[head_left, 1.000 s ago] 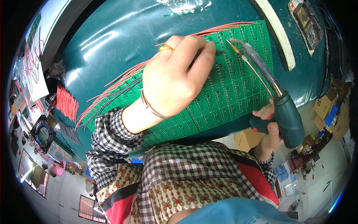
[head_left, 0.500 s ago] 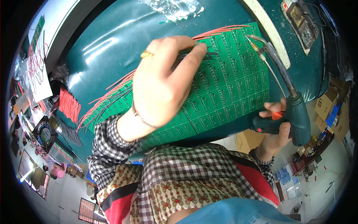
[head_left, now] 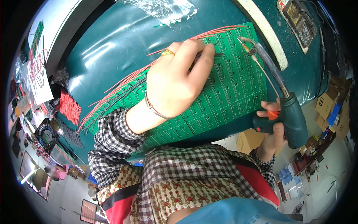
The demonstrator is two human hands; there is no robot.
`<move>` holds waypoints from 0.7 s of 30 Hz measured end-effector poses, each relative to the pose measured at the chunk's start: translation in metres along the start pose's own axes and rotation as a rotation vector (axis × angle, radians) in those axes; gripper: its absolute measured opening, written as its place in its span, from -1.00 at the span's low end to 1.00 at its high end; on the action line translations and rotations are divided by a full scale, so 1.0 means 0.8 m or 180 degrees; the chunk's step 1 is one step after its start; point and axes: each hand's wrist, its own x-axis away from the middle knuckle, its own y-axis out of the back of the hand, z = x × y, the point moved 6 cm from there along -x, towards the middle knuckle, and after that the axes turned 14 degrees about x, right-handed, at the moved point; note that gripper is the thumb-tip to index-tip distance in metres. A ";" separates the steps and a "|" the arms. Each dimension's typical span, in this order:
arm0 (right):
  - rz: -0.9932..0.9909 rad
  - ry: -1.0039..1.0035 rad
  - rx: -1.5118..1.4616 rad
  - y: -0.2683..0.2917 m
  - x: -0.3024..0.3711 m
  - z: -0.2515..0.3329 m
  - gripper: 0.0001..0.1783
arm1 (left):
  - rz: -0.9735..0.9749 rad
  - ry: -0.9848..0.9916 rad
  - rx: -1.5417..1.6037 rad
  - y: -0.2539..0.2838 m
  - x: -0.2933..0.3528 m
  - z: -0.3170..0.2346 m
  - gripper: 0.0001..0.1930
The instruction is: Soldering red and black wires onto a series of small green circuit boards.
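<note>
Left hand: the left hand (head_left: 175, 84) rests palm-down on the green circuit board panel (head_left: 223, 97), its fingers curled together over thin wires near the panel's far edge; a gold ring sits on one finger and a thin metal bangle circles the wrist.
Left-hand grip: the fingertips press down on a dark wire; whether they pinch it or only hold it flat cannot be told.
Right hand: the right hand (head_left: 270, 127) is closed around the dark teal grip of a soldering gun (head_left: 287, 112), with one finger lying on its orange trigger.
Soldering gun: its long metal barrel slants up and to the left from the grip, and the tip (head_left: 244, 40) sits over the far right corner of the panel, just beside the left fingertips.
Circuit board panel: a grid of many small identical boards, lying tilted on the dark green table (head_left: 112, 48) and reaching down to the table's near edge.
Red wires: a fan of thin red wires (head_left: 119, 87) runs from the panel's far edge out over its left side, partly under the left hand.
Table, far right corner: a soldering stand with a dark sponge tray (head_left: 298, 22) sits well apart from the panel.
Table, far edge: crumpled clear plastic film (head_left: 164, 7) lies there.
Clothing: checked sleeves cover both forearms.
</note>
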 end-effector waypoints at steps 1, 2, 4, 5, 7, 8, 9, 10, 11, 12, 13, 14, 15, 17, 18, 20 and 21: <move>-0.0001 -0.0003 -0.0005 0.000 0.001 -0.001 -0.30 | 0.0017 0.0008 0.0003 -0.001 0.000 0.000 -0.68; 0.0054 0.0020 0.0016 -0.003 0.001 0.001 -0.30 | 0.0027 0.0023 0.0013 0.000 -0.001 0.001 -0.68; 0.0113 0.0037 0.0042 -0.007 0.001 0.005 -0.30 | 0.0024 0.0015 0.0042 0.003 -0.001 0.002 -0.68; 0.0185 0.0010 0.0082 -0.009 0.001 0.006 -0.30 | 0.0018 -0.0005 0.0061 0.003 0.000 0.002 -0.68; 0.0256 -0.0017 0.0123 -0.011 0.003 0.004 -0.29 | 0.0017 0.0000 0.0090 0.003 0.001 0.002 -0.68; 0.0294 0.0019 0.0099 -0.011 0.003 0.002 -0.29 | 0.0020 0.0014 0.0119 0.003 0.001 0.003 -0.68; 0.0333 0.0056 0.0074 -0.011 0.003 0.002 -0.29 | 0.0021 0.0020 0.0122 0.004 0.000 0.003 -0.68; 0.0337 0.0052 0.0075 -0.011 0.002 0.003 -0.29 | 0.0024 0.0018 0.0101 0.004 -0.001 0.003 -0.68; 0.0356 0.0037 0.0077 -0.012 0.002 0.003 -0.30 | 0.0032 0.0013 0.0081 0.003 -0.001 0.003 -0.68; 0.0375 0.0023 0.0078 -0.013 0.002 0.003 -0.30 | 0.0037 0.0016 0.0084 0.003 -0.001 0.003 -0.68; 0.0376 0.0017 0.0077 -0.013 0.002 0.002 -0.30 | 0.0046 0.0017 0.0084 0.003 -0.001 0.002 -0.68; 0.0379 -0.0020 0.0070 -0.013 0.003 0.002 -0.30 | 0.0050 0.0020 0.0089 0.003 -0.001 0.002 -0.68; 0.0383 -0.0057 0.0063 -0.013 0.003 0.002 -0.29 | 0.0049 0.0024 0.0096 0.003 -0.002 0.003 -0.68; 0.0438 -0.0074 0.0060 -0.016 0.003 0.004 -0.29 | 0.0047 0.0004 0.0081 0.002 -0.002 0.002 -0.68; 0.0492 -0.0086 0.0052 -0.018 0.002 0.004 -0.29 | 0.0051 0.0005 0.0078 0.002 -0.002 0.002 -0.68; 0.0482 -0.0132 0.0033 -0.020 0.003 0.004 -0.30 | 0.0062 0.0015 0.0096 0.002 -0.002 0.003 -0.68; 0.0471 -0.0178 0.0017 -0.020 0.003 0.004 -0.31 | 0.0062 0.0017 0.0098 0.003 -0.003 0.001 -0.68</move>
